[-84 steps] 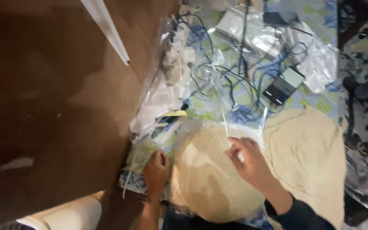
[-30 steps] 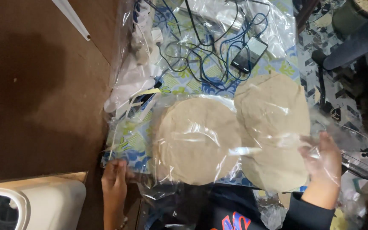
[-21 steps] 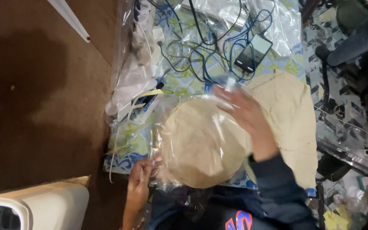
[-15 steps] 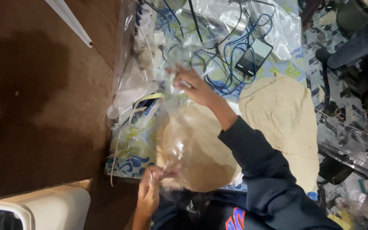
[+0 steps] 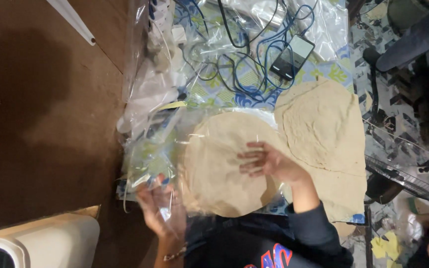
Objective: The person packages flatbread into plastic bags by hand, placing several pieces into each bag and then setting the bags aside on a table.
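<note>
While the right hand [image 5: 269,164] is pressing flat, fingers spread, on the round flatbread [image 5: 224,164], the left hand [image 5: 161,211] is blurred with its fingers apart, touching the clear plastic bag [image 5: 160,144] at the near edge. The flatbread is lying on the patterned cloth [image 5: 244,82], just beside a stack of flatbreads [image 5: 323,134]. Bagging appears to be in hand; holding the bag mouth wide is probably needed.

Phone [image 5: 292,57] amid blue cables [image 5: 244,74]; brown floor [image 5: 40,109]; white rod [image 5: 73,22].
</note>
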